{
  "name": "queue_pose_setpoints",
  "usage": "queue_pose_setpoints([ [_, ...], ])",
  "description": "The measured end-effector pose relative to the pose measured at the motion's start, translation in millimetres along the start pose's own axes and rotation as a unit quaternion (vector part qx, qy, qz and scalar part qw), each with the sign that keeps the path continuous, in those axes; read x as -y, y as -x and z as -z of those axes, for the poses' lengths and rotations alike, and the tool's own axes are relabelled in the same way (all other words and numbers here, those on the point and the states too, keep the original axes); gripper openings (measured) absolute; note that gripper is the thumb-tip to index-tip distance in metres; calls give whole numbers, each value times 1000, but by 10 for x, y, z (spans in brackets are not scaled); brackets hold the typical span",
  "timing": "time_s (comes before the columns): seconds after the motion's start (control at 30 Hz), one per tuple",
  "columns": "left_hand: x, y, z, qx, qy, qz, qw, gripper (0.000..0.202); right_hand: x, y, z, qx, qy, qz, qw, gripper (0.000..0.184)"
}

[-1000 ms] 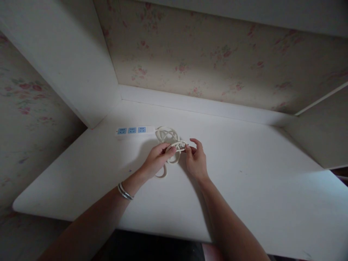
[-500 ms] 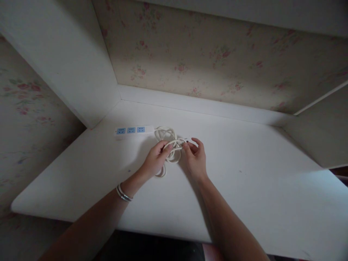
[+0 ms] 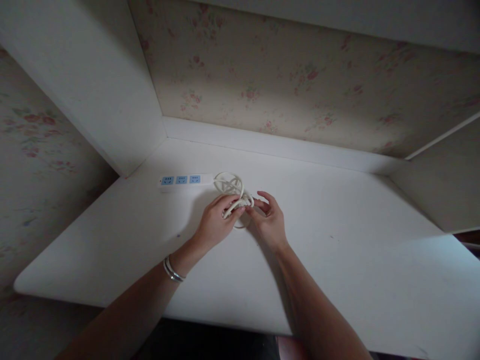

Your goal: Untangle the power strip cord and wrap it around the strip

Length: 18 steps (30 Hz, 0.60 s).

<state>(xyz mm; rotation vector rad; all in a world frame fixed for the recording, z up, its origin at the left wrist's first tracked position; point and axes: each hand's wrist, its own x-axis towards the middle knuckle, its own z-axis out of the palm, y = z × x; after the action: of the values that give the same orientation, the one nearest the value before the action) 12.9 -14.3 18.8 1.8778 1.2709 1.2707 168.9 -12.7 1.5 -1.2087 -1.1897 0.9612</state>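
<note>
at the white bench, a person is working with both bare hands on a white cord. the cord is belonging to a white power strip, which is lying flat toward the back left of the bench, three pale blue socket panels facing up in a row. the cord is leaving the strip's right end and is forming loose rings just beside it, strands crossing one another on the bench top. nearer the person, a bunched part is sitting between the two hands, with a lower loop showing below the fingertips.

left hand: grip is closing on the bunch, thumb and fingers pressing from either side, a strand running between them. right hand: grip is pinching the bunch's right edge with the thumb and a fingertip, while another finger is lifting clear, slightly bent. the thumbs are nearly meeting. how firmly each is pressing, i cannot tell; the bunch is hiding part of the fingers.

two silvery bracelets are circling the left wrist. a small blue mark is showing on the bench, left of the left hand. behind, flowered wallpaper is rising above a white backboard; dark clothing is showing below the bench's near edge.
</note>
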Motion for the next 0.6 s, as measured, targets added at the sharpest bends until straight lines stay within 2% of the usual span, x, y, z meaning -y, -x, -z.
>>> queue_pose_setpoints([
  [0.13, 15, -32, 36, -6, -7, -28, 1000, 20, -13, 3, -4, 26, -14, -21, 999, 52],
  [0.37, 49, -37, 60, -29, -17, -16, 999, 22, -17, -10, 14, 67, -96, -63, 991, 46],
  [0.47, 50, -40, 49, -43, 4, 31, 999, 24, -14, -29, 24, 63, -121, -73, 988, 42],
  [0.6, 47, -63, 54, -97, 109, 143, 979, 36, -51, -79, 16, 23, -155, -90, 983, 40],
])
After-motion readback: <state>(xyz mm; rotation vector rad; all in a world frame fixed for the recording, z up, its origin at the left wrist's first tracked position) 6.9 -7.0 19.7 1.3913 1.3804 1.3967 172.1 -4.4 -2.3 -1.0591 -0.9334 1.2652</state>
